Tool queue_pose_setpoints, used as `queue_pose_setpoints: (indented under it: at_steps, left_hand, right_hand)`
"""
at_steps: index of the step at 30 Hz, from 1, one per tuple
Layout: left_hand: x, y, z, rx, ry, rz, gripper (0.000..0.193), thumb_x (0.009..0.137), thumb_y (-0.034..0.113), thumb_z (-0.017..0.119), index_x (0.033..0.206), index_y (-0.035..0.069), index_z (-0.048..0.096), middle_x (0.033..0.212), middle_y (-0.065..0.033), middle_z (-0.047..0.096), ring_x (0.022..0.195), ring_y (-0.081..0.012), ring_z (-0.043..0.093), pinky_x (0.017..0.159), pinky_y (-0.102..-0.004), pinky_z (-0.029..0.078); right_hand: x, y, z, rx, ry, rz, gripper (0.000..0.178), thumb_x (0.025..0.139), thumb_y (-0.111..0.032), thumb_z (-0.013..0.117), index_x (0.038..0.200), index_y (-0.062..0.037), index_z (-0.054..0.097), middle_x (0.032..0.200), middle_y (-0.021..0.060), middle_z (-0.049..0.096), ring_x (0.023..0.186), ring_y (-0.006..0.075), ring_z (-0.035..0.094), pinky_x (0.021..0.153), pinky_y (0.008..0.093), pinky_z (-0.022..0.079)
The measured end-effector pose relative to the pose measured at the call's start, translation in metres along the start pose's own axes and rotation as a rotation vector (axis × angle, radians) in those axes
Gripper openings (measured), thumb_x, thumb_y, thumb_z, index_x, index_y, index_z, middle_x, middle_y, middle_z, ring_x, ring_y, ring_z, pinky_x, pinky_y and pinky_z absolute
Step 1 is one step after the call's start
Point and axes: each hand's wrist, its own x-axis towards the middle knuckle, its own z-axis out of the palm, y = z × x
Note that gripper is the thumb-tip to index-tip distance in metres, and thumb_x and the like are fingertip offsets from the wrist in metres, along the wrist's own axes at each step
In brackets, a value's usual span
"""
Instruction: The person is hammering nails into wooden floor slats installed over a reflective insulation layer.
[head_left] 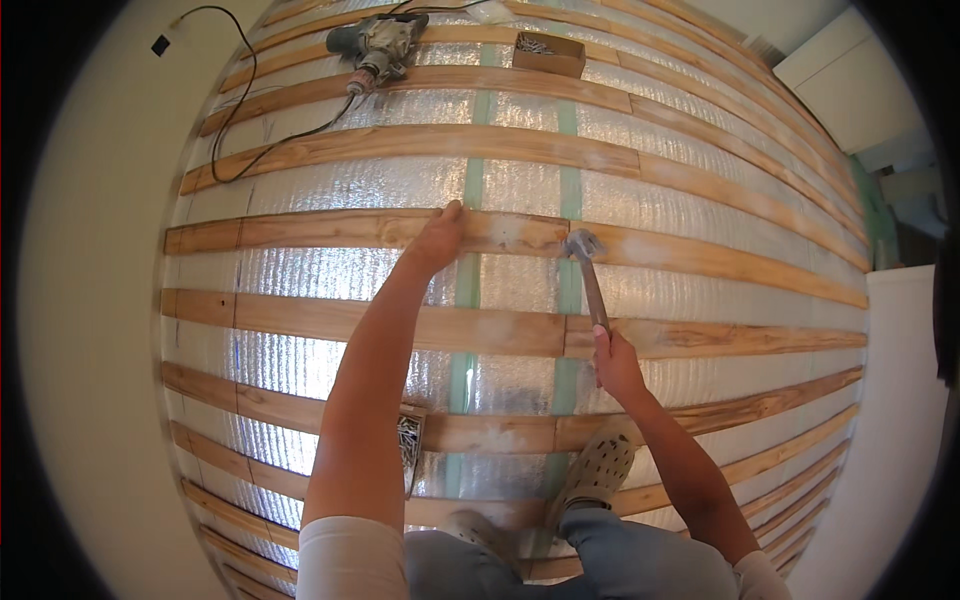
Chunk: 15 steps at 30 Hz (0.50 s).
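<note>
My right hand point(618, 368) is closed round the handle of a claw hammer point(594, 290). The hammer's metal head is over a wooden batten point(515, 232), close to where two lengths of wood meet end to end. Further left, my left hand point(436, 240) grips that same batten, fingers reaching over its far edge; its fingertips are partly hidden. Silvery foil insulation point(520, 280) lies beneath the battens, with green tape strips point(468, 285) along its seams. Beside my left forearm sits a small open box of metal fasteners point(409, 440), partly hidden by the arm.
A corded power drill point(378, 45) lies on the far battens, its black cable point(250, 80) curling left. An open cardboard box point(548, 55) with fasteners stands at the far middle. Parallel battens run across the floor between a left wall point(100, 300) and white furniture point(850, 80) at far right.
</note>
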Motion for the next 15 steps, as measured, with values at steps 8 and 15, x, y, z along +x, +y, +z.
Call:
queue_pose_setpoints:
  at_steps: [8, 15]
  left_hand:
    - [-0.001, -0.011, 0.013, 0.016, 0.103, 0.013, 0.075, 0.064, 0.003, 0.075, 0.132, 0.001, 0.043, 0.136, -0.0184, 0.036, 0.118, -0.0446, 0.044, 0.1, -0.0443, 0.043]
    - [0.0, 0.013, -0.005, -0.004, 0.023, -0.034, 0.073, 0.067, 0.003, 0.074, 0.133, 0.001, 0.042, 0.135, -0.0179, 0.037, 0.118, -0.0447, 0.044, 0.101, -0.0443, 0.043]
  right_hand:
    - [-0.001, 0.012, 0.004, -0.011, 0.007, -0.071, 0.048, 0.1, -0.045, 0.04, 0.084, -0.0006, 0.049, 0.057, 0.0044, 0.049, 0.042, 0.014, 0.049, 0.04, 0.032, 0.044]
    - [-0.003, -0.009, -0.01, -0.042, -0.039, 0.075, 0.06, 0.098, -0.047, 0.036, 0.094, 0.0088, 0.058, 0.086, 0.0351, 0.06, 0.09, 0.0502, 0.058, 0.077, 0.0517, 0.045]
